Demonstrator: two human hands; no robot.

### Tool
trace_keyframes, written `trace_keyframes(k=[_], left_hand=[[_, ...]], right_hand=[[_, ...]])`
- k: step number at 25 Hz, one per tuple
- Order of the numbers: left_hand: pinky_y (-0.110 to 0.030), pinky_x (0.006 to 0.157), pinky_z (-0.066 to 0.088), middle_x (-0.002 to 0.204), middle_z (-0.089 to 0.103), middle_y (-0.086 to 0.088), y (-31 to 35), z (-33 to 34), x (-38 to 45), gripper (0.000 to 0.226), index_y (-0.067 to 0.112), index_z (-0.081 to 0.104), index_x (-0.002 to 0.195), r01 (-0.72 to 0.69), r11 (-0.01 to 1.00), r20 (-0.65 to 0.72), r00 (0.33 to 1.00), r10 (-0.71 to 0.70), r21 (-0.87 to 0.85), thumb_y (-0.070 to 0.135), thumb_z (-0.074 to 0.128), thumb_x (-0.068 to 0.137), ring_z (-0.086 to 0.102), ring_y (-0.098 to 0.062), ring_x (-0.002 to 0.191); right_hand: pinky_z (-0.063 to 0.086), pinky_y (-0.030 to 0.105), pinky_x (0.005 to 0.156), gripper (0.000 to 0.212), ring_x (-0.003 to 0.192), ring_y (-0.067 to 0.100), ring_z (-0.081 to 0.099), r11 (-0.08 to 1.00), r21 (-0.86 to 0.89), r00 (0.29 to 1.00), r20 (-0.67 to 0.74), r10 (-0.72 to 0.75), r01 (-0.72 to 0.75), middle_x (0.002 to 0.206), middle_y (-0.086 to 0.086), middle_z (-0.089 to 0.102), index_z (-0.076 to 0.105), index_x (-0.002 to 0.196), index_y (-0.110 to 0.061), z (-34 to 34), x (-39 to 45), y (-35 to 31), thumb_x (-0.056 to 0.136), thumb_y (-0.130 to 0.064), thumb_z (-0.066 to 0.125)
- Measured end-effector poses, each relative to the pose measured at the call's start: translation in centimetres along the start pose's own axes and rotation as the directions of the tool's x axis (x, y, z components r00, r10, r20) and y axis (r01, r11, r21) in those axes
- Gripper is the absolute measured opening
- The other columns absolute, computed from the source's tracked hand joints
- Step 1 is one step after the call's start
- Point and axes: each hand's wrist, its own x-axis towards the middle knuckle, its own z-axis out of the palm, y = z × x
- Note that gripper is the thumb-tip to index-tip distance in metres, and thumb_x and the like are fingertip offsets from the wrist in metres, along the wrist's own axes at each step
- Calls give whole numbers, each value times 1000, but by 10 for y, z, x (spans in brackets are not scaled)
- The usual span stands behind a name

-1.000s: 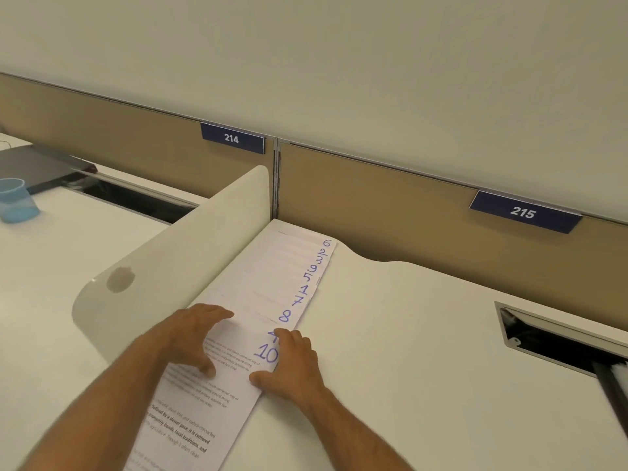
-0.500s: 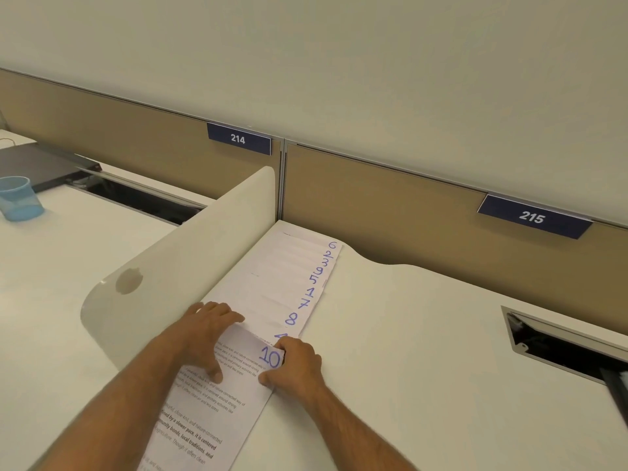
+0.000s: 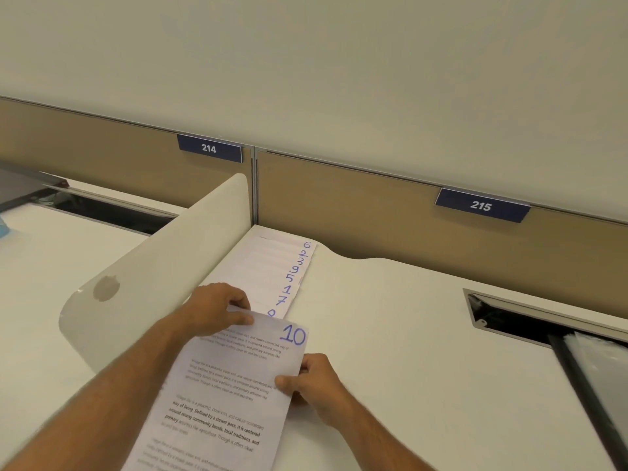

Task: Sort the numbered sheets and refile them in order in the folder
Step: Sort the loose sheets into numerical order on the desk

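Sheet 10 (image 3: pixel 234 385): lifted off the desk (image 3: pixel 407 351), held btwn both hands; its top edge covers the near end of the row
L hand (image 3: pixel 217 309): fingers curled, pinching top-left corner
R hand (image 3: pixel 311 382): thumb on top, pinching right edge
Row of sheets (image 3: pixel 272 270): fanned flat beside the divider (image 3: pixel 153 283); nos. 6, 2, 3, 9, 5, 1, 7 showing

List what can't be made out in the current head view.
- Sheet under the sheet marked 10: its number is mostly covered by that lifted sheet; only the top of a digit shows.
- Body text on the fanned sheets: too small and faint.
- Folder: not identifiable in the head view.
- Blue thing at the left: cut off by the frame edge.
- Right hand fingers: tucked under the paper.
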Motion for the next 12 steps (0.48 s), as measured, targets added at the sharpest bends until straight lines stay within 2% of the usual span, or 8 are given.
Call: trace_keyframes(k=[3, 5, 7, 9, 12], left_hand=[[-36, 98, 45, 113, 58, 20, 25, 17, 6, 47, 35, 63, 114, 37, 993, -116, 992, -49, -108, 57, 79, 76, 53, -8, 109], [-34, 92, 46, 119, 55, 12, 39, 31, 6, 61, 30, 55, 126, 114, 942, -120, 980, -158, -316, 50, 83, 75, 53, -14, 109], [-29, 75, 50, 112, 63, 1, 56, 47, 4, 60, 25, 51, 125, 225, 817, 24, 968, -251, -531, 35, 85, 77, 62, -18, 98], [-29, 63, 54, 97, 68, -8, 75, 69, -1, 55, 18, 52, 125, 304, 702, 176, 952, -251, -644, 17, 83, 81, 67, -20, 82], [-32, 62, 57, 81, 66, -12, 98, 105, -9, 51, 12, 52, 128, 348, 654, 269, 937, -222, -672, -2, 74, 84, 68, -22, 75]], right_hand=[[61, 39, 75, 26, 93, 30, 75, 997, 62, 997, -63, 49, -45, 102, 11, 77, 73, 108, -2, -38, -22, 5, 83, 5, 70], [61, 40, 76, 25, 92, 29, 74, 994, 86, 992, -97, 81, -73, 103, 12, 77, 73, 108, -2, -69, -38, 9, 84, 7, 69], [61, 44, 80, 24, 91, 30, 74, 989, 100, 983, -138, 120, -106, 103, 14, 77, 74, 106, -2, -102, -56, 16, 85, 7, 69], [60, 46, 83, 23, 93, 33, 74, 986, 102, 972, -179, 149, -132, 102, 15, 77, 74, 105, 0, -131, -73, 27, 84, 8, 69], [59, 39, 74, 23, 87, 29, 75, 984, 67, 959, -224, 174, -163, 98, 14, 77, 74, 103, 0, -161, -97, 41, 83, 8, 70]])
